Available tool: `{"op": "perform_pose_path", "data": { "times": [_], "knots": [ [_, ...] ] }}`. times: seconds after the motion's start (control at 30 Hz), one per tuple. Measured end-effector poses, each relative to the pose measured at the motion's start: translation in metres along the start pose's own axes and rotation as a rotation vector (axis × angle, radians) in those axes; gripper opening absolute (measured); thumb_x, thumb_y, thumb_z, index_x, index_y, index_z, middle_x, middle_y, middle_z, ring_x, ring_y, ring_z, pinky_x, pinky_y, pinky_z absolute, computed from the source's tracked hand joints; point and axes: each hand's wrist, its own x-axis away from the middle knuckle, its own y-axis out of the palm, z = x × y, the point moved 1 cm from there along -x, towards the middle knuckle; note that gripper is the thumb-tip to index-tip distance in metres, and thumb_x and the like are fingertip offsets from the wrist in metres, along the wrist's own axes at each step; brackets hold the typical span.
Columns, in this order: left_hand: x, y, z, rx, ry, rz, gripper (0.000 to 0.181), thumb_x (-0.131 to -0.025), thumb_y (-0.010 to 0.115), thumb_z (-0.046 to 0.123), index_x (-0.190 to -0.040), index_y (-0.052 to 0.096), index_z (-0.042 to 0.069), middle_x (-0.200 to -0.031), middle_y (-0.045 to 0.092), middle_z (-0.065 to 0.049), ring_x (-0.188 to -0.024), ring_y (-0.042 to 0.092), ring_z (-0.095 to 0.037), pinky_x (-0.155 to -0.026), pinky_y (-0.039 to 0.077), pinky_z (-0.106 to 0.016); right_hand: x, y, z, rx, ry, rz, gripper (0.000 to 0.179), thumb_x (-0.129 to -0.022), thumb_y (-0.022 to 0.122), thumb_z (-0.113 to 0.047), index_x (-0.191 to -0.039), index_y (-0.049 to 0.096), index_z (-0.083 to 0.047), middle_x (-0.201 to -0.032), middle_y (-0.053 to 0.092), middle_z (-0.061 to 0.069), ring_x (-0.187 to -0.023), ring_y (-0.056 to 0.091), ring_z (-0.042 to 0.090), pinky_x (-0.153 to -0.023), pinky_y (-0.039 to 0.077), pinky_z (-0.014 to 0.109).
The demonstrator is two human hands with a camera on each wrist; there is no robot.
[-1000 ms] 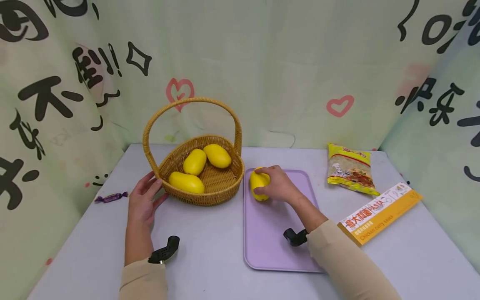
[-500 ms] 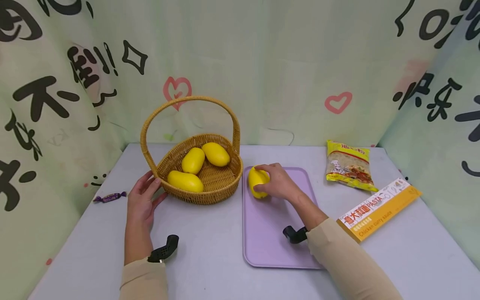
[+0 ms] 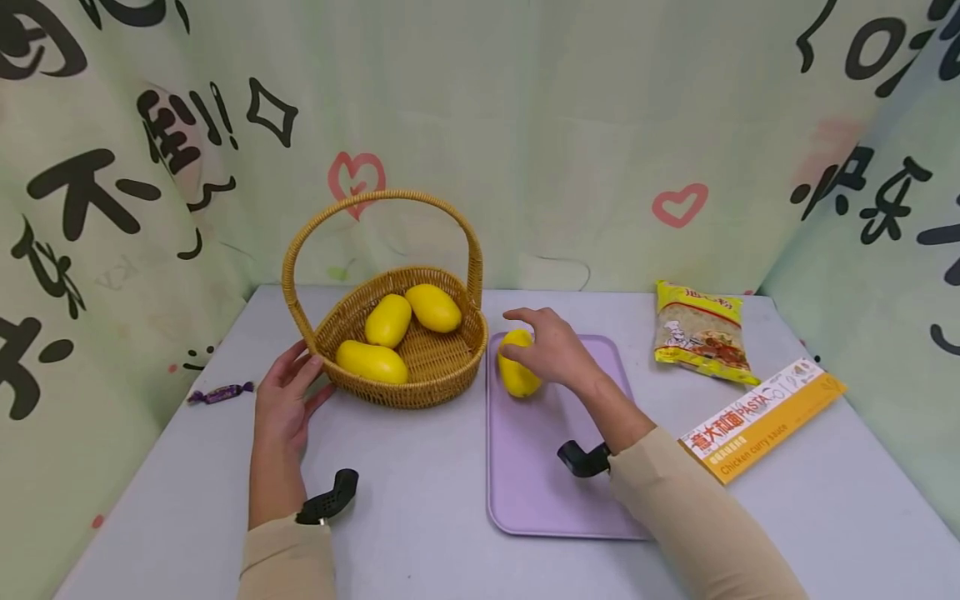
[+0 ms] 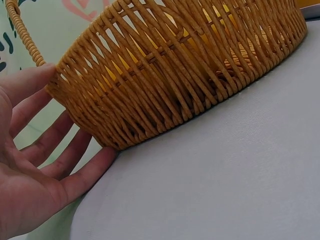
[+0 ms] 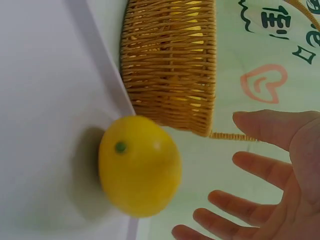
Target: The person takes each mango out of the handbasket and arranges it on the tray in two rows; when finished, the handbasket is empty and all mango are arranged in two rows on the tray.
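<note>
A yellow mango (image 3: 519,377) lies on the left part of a purple tray (image 3: 555,492). My right hand (image 3: 557,350) hovers over it with fingers spread. In the right wrist view a gap shows between that hand (image 5: 275,185) and the mango (image 5: 140,170), whose green stem spot faces the camera. Left of the tray stands a wicker basket (image 3: 442,379) with a tall handle and several mangoes (image 3: 372,363) inside. My left hand (image 3: 285,400) rests on the basket's left side. In the left wrist view its fairly straight fingers touch the wickerwork (image 4: 150,90), the thumb at the rim.
A wrapped purple candy (image 3: 221,394) lies left of the left hand. At the right are a yellow food packet (image 3: 701,335) and an orange-and-white pasta box (image 3: 761,421). A printed curtain (image 3: 570,167) hangs behind the white table (image 3: 405,517).
My right hand has let go of the mango on the tray, its fingers spreading and lifting off. The mango stays on the tray. My left hand stays on the basket.
</note>
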Motion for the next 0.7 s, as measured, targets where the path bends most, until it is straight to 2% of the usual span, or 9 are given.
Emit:
{"op": "perform_pose_path", "data": {
  "times": [0.17, 0.27, 0.53, 0.7],
  "knots": [
    [-0.001, 0.000, 0.000, 0.002, -0.008, 0.002, 0.059, -0.099, 0.071, 0.031, -0.154, 0.050, 0.033, -0.154, 0.046, -0.002, -0.136, 0.052, -0.018, -0.110, 0.051, -0.043, -0.004, 0.000, -0.013, -0.023, -0.054, 0.032, 0.052, -0.097, 0.068, -0.025, -0.148, 0.057, -0.016, -0.152, 0.050, 0.018, -0.140, 0.047, 0.039, -0.117, 0.042, 0.059],
    [-0.001, 0.001, 0.000, 0.002, -0.011, 0.001, 0.059, -0.099, 0.071, 0.031, -0.154, 0.049, 0.034, -0.156, 0.045, -0.002, -0.137, 0.052, -0.018, -0.110, 0.051, -0.042, -0.008, 0.001, -0.021, -0.035, -0.097, 0.031, 0.051, -0.098, 0.069, -0.024, -0.148, 0.058, -0.015, -0.151, 0.052, 0.015, -0.138, 0.050, 0.038, -0.114, 0.045, 0.057],
    [-0.002, -0.001, 0.000, -0.005, -0.016, 0.005, 0.057, -0.100, 0.069, 0.029, -0.154, 0.049, 0.034, -0.158, 0.044, -0.003, -0.137, 0.052, -0.019, -0.110, 0.051, -0.042, -0.017, 0.009, -0.042, -0.068, -0.214, -0.032, 0.049, -0.099, 0.069, -0.022, -0.146, 0.059, -0.014, -0.150, 0.054, 0.012, -0.133, 0.054, 0.039, -0.111, 0.050, 0.052],
    [-0.002, -0.002, 0.001, -0.001, -0.015, -0.002, 0.059, -0.099, 0.070, 0.031, -0.154, 0.049, 0.034, -0.158, 0.044, -0.003, -0.138, 0.052, -0.019, -0.110, 0.051, -0.042, -0.026, 0.013, -0.053, -0.088, -0.247, -0.087, 0.049, -0.097, 0.071, -0.020, -0.145, 0.060, -0.013, -0.148, 0.057, 0.013, -0.134, 0.054, 0.035, -0.113, 0.048, 0.049]
  ]
}}
